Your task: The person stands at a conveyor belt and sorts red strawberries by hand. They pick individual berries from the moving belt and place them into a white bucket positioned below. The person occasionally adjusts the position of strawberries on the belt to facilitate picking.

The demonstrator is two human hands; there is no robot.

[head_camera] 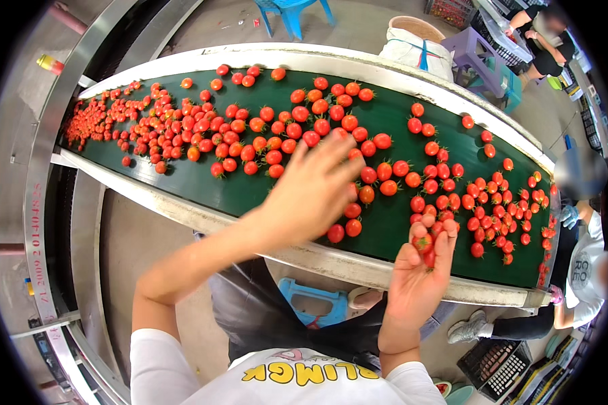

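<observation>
Many red cherry tomatoes [187,122], some with green stems, lie on a green conveyor belt [207,190]. They are packed densely at the far left and spread in looser groups to the right. My left hand [311,187] reaches palm down over the middle of the belt, its fingers apart and blurred among the tomatoes. It hides some of them, and nothing shows in its grasp. Palm up at the belt's near edge, my right hand [418,283] curls its fingers around a few cherry tomatoes [424,244].
Pale side rails border the belt, the near rail [354,266] running before my body. A person in a white shirt [585,263] stands at the belt's right end. A blue stool [314,298] is below the belt; a black plastic crate [496,364] lies on the floor to the right.
</observation>
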